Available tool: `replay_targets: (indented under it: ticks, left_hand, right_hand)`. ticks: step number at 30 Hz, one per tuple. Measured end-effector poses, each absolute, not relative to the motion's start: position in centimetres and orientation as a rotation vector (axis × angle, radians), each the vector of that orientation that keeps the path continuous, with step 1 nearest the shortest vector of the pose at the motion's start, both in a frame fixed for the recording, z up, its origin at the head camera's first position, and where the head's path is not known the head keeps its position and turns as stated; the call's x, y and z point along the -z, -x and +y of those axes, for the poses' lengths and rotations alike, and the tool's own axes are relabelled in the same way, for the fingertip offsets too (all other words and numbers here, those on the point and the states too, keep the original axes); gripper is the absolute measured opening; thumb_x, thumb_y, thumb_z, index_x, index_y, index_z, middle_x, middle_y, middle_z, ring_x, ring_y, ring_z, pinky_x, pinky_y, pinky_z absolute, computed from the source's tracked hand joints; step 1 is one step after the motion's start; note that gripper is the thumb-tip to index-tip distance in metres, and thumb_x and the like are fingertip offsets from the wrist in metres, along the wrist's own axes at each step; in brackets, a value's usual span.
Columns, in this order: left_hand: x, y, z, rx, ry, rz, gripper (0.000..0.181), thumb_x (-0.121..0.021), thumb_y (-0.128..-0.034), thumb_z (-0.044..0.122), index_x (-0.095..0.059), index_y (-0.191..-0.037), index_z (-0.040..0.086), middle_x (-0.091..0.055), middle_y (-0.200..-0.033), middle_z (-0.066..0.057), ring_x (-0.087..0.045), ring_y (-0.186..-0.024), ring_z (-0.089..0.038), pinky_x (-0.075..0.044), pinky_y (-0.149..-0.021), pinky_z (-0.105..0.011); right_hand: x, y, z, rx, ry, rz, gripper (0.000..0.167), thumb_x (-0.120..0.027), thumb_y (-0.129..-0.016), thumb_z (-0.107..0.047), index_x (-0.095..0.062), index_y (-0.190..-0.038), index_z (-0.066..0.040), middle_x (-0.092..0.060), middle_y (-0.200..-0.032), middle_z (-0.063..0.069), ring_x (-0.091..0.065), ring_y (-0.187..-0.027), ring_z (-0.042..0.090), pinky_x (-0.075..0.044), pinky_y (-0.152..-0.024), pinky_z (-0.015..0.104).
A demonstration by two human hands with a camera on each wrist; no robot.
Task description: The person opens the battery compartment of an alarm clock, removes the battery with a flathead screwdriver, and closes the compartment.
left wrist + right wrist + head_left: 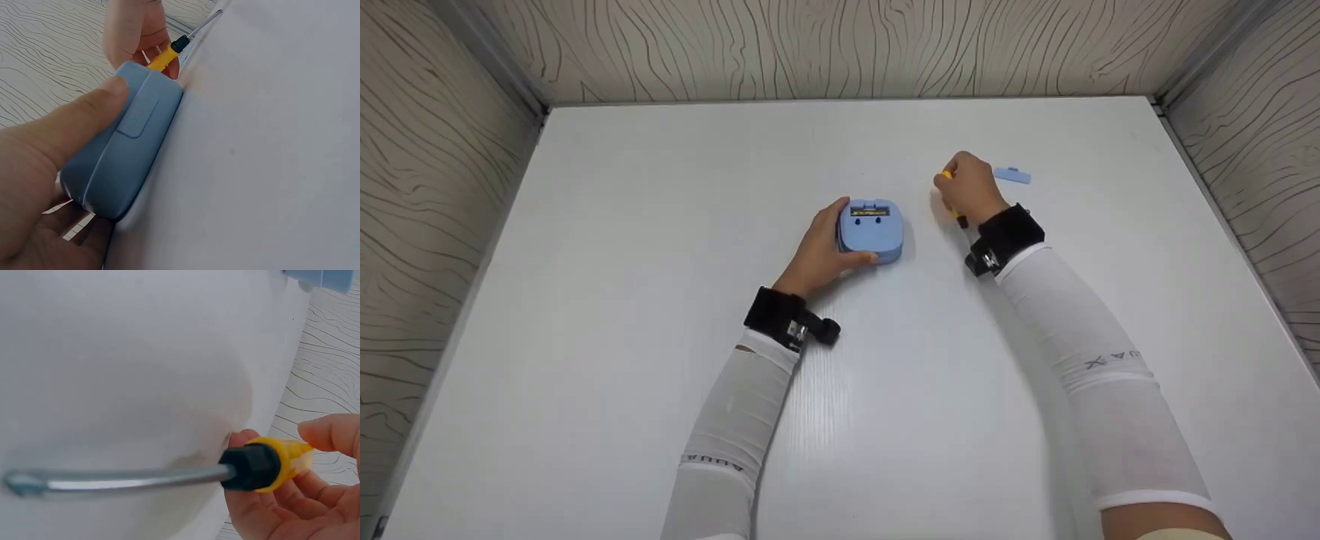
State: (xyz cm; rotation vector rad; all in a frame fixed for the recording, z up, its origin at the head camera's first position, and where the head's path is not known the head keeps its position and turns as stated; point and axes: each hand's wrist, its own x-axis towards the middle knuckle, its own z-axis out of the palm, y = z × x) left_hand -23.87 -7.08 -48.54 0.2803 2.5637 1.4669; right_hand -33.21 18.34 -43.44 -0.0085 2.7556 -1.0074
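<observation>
Fingers of the left hand (817,256): curled round the left side of the blue case (871,240), spread about as wide as its body. The thumb lies along the side facing the near edge of the worktop (622,262), and another fingertip touches the far left corner of the case.
Left sleeve (735,420): white, coming in from the near edge, with a black wristband (774,313) above it.
Blue case: close to midway between the worktop's side edges, nearer the far edge than the near one; whether it touches the worktop I cannot tell.
Slot in its top face (870,212): uncovered – something black and gold shows inside, with two dark holes just beside it.
Fingers of the right hand (973,189): closed on the yellow handle of a screwdriver (250,468), thumb on one side and curled fingers on the other.
Screwdriver: held apart from the case, to its right – black collar, metal shaft, pointing toward the near edge.
Small blue cover (1012,176): lying just beyond the right hand, toward the worktop's far right corner.
Right sleeve (1095,352): white, reaching in from the near right.
</observation>
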Motion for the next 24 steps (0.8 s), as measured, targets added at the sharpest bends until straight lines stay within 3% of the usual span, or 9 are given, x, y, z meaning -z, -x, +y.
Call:
replay_targets:
  ticks: [3, 11, 20, 24]
  left_hand:
    - [48.54, 23.85, -7.06, -1.468, -0.279, 2.562, 0.105, -0.085, -0.0834, 0.035, -0.020, -0.162, 0.011, -0.029, -0.162, -0.012, -0.028, -0.150, -0.023, -0.024, -0.122, -0.036]
    - [48.51, 23.81, -7.00, -1.479, -0.275, 2.555, 0.105, -0.086, -0.0830, 0.034, -0.021, -0.162, 0.011, -0.030, -0.162, -0.011, -0.028, -0.150, -0.023, -0.023, -0.122, -0.035]
    - [48.65, 23.83, -7.05, -1.482, -0.284, 2.555, 0.105, -0.085, -0.0834, 0.033, -0.020, -0.162, 0.010, -0.029, -0.163, -0.012, -0.027, -0.150, -0.024, -0.023, -0.122, -0.034]
    - [48.57, 23.84, -7.07, -1.478, -0.281, 2.552, 0.105, -0.085, -0.0834, 0.034, -0.019, -0.162, 0.011, -0.028, -0.163, -0.012, -0.027, -0.150, -0.024, -0.023, -0.122, -0.034]
  right_hand:
    - [43.50, 33.29, 18.42, 1.097, -0.056, 2.681, 0.020, -0.050, -0.104, -0.022, -0.046, -0.109, -0.003, -0.059, -0.088, 0.011, -0.058, -0.063, 0.014, -0.045, -0.050, 0.022]
    - [43.25, 33.14, 18.32, 1.269, -0.166, 2.552, 0.017, -0.045, -0.104, -0.024, -0.038, -0.106, -0.009, -0.055, -0.095, 0.011, -0.058, -0.059, 0.014, -0.050, -0.053, 0.024]
    - [43.20, 32.78, 18.37, 1.347, -0.184, 2.546, 0.016, -0.040, -0.105, -0.025, -0.041, -0.104, -0.009, -0.057, -0.090, 0.008, -0.055, -0.063, 0.011, -0.048, -0.055, 0.023]
    - [43.27, 32.92, 18.31, 1.339, -0.196, 2.561, 0.020, -0.040, -0.106, -0.029, -0.044, -0.104, -0.009, -0.058, -0.085, 0.005, -0.052, -0.057, 0.010, -0.045, -0.051, 0.022]
